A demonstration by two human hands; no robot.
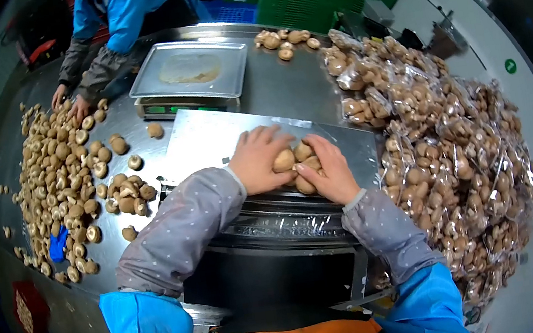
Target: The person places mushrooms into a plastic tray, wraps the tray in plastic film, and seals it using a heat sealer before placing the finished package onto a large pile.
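My left hand [257, 159] lies in the middle of the frame, fingers curled and cupped over a small clump of mushrooms [294, 162]. My right hand [330, 172] presses in from the right of the clump, fingers close together and bent around it, so both hands hold it between them. The clump rests on a flat metal plate [208, 140] at the centre of the frame, just above a dark machine [280, 267] at my waist.

Left of the plate, loose mushrooms [64, 181] lie spread over the steel table [282, 86], with a blue scrap [57, 244] among them at lower left. Down the right of the frame sits a heap of bagged mushrooms [448, 148]. Above the plate stands a scale [189, 75] with a shallow tray on top, and a little pile of mushrooms [283, 41] lies to its right. At upper left, another person in a blue jacket [122, 9] has both hands [69, 102] at the edge of the loose mushrooms.
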